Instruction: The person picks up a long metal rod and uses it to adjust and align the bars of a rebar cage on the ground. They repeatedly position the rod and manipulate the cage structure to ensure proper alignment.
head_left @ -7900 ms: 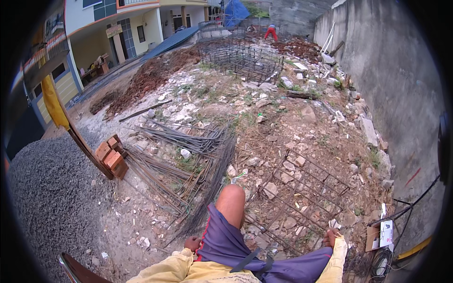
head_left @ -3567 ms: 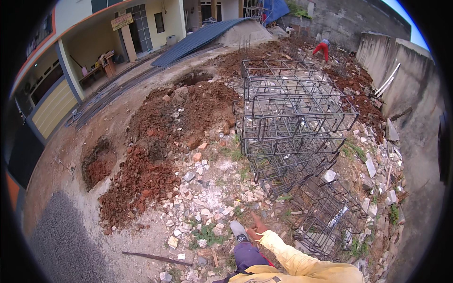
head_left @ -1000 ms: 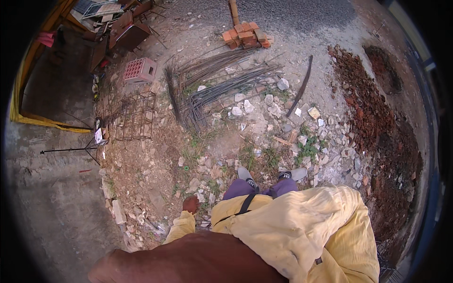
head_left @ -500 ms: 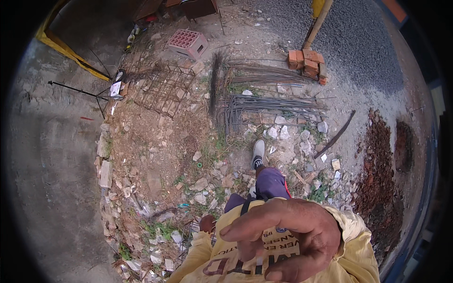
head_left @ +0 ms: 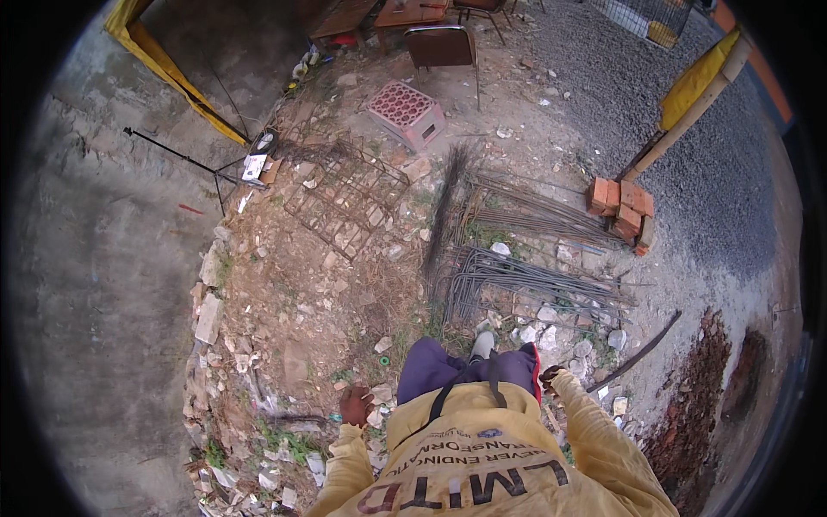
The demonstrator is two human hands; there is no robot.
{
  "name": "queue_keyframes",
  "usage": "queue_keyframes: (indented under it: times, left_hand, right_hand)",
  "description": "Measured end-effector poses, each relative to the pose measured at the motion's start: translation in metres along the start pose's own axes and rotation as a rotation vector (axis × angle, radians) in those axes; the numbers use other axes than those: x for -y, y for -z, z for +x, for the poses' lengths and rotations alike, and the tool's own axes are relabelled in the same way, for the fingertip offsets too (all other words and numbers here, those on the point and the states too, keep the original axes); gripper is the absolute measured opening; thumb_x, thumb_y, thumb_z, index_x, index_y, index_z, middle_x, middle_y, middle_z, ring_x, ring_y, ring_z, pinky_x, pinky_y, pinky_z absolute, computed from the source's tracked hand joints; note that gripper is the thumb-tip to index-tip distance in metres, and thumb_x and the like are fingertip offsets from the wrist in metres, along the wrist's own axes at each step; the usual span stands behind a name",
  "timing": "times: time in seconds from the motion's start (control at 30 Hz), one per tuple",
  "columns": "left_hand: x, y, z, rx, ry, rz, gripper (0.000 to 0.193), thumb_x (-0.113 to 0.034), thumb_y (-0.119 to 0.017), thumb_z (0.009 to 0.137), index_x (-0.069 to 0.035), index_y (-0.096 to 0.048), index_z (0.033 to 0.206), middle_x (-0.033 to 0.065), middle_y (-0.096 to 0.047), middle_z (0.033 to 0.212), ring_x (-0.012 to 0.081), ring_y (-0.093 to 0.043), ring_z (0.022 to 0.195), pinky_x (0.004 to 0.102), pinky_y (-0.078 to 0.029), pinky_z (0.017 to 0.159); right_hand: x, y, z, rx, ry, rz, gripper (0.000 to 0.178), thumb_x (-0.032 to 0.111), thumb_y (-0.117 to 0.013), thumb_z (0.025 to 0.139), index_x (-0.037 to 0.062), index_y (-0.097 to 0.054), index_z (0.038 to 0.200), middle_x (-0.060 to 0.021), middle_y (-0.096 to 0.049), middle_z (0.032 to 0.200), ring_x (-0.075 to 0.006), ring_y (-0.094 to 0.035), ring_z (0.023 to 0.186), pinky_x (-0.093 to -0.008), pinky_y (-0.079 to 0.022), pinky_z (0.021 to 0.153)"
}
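Both arms hang at my sides in yellow sleeves. My left hand (head_left: pixel 355 405) is beside my left thigh, over the rubble, its fingers loosely apart with nothing in them. Near my right thigh, my right hand (head_left: pixel 550 379) hangs with slightly curled fingers and no visible object; the sleeve cuff covers part of it. In front of my feet lies a stack of bent grey steel bars (head_left: pixel 525 276). Rustier bars (head_left: pixel 543 211) lie just beyond, with a bundle of thin dark wire (head_left: pixel 444 215) across their left ends.
A rusty rebar cage (head_left: pixel 345 202) lies front left, near a pink crate (head_left: pixel 403 112). Bricks (head_left: pixel 622 207) are piled by a wooden post (head_left: pixel 689 108). A dark curved strip (head_left: pixel 637 353) lies right. Broken stones, a concrete floor (head_left: pixel 112 345) and gravel (head_left: pixel 586 95) surround this.
My right hand has dropped from close in front of the camera to beside my right thigh. The view has tilted up and shifted, bringing more tables and a chair into sight.
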State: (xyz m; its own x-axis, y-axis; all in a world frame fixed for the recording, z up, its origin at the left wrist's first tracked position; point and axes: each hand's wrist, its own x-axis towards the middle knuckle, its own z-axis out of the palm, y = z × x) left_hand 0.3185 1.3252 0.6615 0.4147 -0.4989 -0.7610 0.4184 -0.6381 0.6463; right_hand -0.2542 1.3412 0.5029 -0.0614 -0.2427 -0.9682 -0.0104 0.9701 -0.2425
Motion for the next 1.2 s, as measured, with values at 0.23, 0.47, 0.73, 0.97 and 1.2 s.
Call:
queue_keyframes:
  times: [0.23,0.47,0.73,0.97,1.2]
  left_hand:
    - [-0.078,-0.054,0.058,0.148,0.056,0.290,0.038,-0.029,-0.060,0.094,-0.007,-0.055,0.125,0.0053,-0.063,0.093,0.0163,-0.060,0.074,0.0321,-0.050,0.061]
    - [-0.086,0.004,0.205,0.362,0.254,0.799,0.025,-0.031,-0.062,0.089,-0.011,-0.061,0.105,0.0056,-0.064,0.083,0.0251,-0.062,0.066,0.0397,-0.046,0.053]
    - [-0.307,0.011,0.468,0.436,0.270,0.503,0.020,-0.036,-0.057,0.092,-0.020,-0.059,0.104,-0.0003,-0.058,0.084,0.0213,-0.055,0.064,0.0359,-0.044,0.054]
    - [-0.554,-0.124,0.542,0.253,-0.082,0.238,0.029,-0.036,-0.069,0.090,-0.018,-0.058,0.110,-0.0001,-0.062,0.089,0.0154,-0.060,0.068,0.0276,-0.044,0.049]
    - [-0.584,-0.220,0.549,0.250,-0.119,0.541,0.037,-0.042,-0.067,0.090,-0.019,-0.057,0.117,0.0003,-0.063,0.101,0.0162,-0.062,0.080,0.0313,-0.051,0.062]
  right_hand:
    - [0.179,-0.025,0.028,0.036,0.259,0.383,0.030,0.027,-0.072,0.087,0.0144,-0.059,0.111,-0.0051,-0.065,0.081,-0.0239,-0.063,0.061,-0.0393,-0.046,0.052]
    - [0.235,-0.097,0.052,-0.069,0.284,0.404,0.033,0.034,-0.071,0.089,0.0166,-0.059,0.114,-0.0057,-0.068,0.086,-0.0236,-0.065,0.067,-0.0402,-0.048,0.052]
    - [0.231,-0.241,0.087,-0.051,-0.076,0.545,0.035,0.034,-0.071,0.087,0.0145,-0.062,0.114,-0.0065,-0.067,0.085,-0.0253,-0.065,0.068,-0.0428,-0.050,0.056]
    - [0.398,-0.354,0.114,-0.185,0.329,0.362,0.036,0.035,-0.070,0.086,0.0128,-0.064,0.113,-0.0073,-0.067,0.083,-0.0267,-0.066,0.068,-0.0451,-0.052,0.059]
    - [0.519,-0.358,0.135,-0.127,0.284,0.631,0.028,0.035,-0.061,0.090,0.0096,-0.068,0.099,-0.0028,-0.058,0.069,-0.0256,-0.059,0.069,-0.0485,-0.042,0.049]
